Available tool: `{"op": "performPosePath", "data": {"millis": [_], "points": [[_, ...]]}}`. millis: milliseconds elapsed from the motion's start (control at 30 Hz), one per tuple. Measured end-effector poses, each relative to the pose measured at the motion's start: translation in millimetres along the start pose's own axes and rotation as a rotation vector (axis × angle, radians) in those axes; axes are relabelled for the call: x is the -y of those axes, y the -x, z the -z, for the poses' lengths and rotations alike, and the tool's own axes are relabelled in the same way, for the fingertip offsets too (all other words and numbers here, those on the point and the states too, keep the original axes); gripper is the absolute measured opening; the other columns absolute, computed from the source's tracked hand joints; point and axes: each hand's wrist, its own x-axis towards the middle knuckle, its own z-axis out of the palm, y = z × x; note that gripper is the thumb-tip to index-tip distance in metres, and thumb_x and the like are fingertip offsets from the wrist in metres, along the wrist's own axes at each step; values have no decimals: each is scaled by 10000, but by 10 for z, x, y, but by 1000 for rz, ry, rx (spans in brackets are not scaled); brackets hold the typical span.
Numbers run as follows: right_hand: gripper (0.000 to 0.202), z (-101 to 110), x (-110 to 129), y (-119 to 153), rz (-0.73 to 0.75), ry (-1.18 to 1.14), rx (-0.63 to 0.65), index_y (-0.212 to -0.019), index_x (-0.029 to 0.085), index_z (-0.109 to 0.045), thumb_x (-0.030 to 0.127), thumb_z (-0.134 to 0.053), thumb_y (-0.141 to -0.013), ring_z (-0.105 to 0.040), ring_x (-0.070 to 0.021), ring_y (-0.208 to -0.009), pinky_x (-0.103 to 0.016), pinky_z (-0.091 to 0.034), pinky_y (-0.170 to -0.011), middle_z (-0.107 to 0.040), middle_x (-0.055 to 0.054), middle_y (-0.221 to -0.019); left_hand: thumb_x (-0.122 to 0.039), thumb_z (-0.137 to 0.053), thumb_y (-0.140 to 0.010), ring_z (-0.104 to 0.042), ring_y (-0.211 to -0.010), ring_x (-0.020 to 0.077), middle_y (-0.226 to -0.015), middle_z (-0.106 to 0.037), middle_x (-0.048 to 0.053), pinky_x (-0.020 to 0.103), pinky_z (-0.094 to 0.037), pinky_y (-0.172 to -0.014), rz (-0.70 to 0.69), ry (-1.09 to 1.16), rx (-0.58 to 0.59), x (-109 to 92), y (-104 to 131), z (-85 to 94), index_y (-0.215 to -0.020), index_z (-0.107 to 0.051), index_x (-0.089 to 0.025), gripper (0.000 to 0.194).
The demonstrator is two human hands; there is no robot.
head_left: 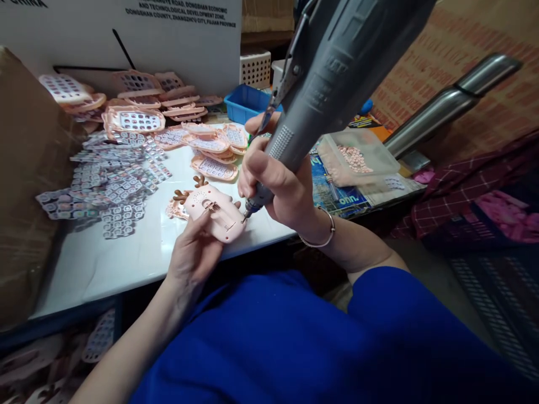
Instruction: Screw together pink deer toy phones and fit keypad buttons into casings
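Holding a pink deer toy (pixel 223 226) under a grey electric screwdriver (pixel 320 84).
The left hand (pixel 196 244) pinches the toy; the right hand (pixel 286 188) wraps the screwdriver, its bit at the toy's corner. The toy's back looks on, its battery hole uncovered; open pink shells (pixel 213 167) lie behind it. Right of the toy, a clear tub (pixel 383 163) holds small pink bits (pixel 353 159).

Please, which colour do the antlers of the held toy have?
The antlers are brown, seen best in the head view.
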Motion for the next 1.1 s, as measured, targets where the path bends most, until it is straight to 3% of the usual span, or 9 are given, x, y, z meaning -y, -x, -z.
{"op": "performPosePath", "data": {"millis": [167,267,433,567,700,900,1100], "points": [[219,-2,-19,3,29,-63,-9,-891,273,-530,332,-707,-776,-460,-109,-417,-274,-393,-448,-514,101,-529,-66,-516,-866,-693,-1040,227,-941,-768,52,420,-503,-1002,10,13,-22,0,-1,19,-1148,-643,-212,342],[169,9,-49,16,29,-46,20,-789,262,-518,319,-675,-807,-484,-106,-444,-275,-410,-468,-517,94,-548,-77,-563,-845,-660,-1117,258,-984,-764,53,443,-507,-999,-6,-9,3,11,-3,25,-1154,-645,-227,353],[322,8,-67,55,-24,47,68,-585,229,-475,351,-692,-789,-458,-101,-463,-283,-417,-467,-486,62,-558,-61,-516,-870,-596,-1216,240,-1040,-752,39,410,-512,-1008,-22,-22,-47,0,-1,-8,-1157,-647,-244,364],[335,-15,-62,115,-103,120,135,-584,222,-482,364,-760,-706,-463,-103,-486,-279,-407,-461,-498,48,-575,-59,-496,-879,-647,-1130,246,-986,-753,69,385,-544,-958,0,-39,-82,-34,-9,-48,-1156,-658,-208,354],[296,7,-126,126,-115,127,165,-611,216,-503,348,-751,-706,-475,-97,-490,-268,-414,-466,-507,47,-579,-41,-482,-882,-686,-1028,218,-989,-748,79,351,-553,-930,8,-47,-88,-45,-17,-74,-1196,-644,-181,380],[302,118,-149,-67,-59,0,234,-720,236,-516,487,-675,-769,-458,-85,-440,-255,-440,-454,-480,79,-542,-34,-465,-894,-717,-849,198,-889,-754,59,388,-571,-899,54,-65,-76,-21,-9,-175,-1204,-631,-158,373],[432,188,-43,-184,-122,177,129,-772,251,-531,644,-677,-671,-522,-120,-485,-277,-501,-503,-506,61,-535,-4,-484,-874,-713,-852,154,-951,-760,29,308,-567,-888,-43,-45,-54,22,-36,-240,-1162,-646,-199,384]]}}
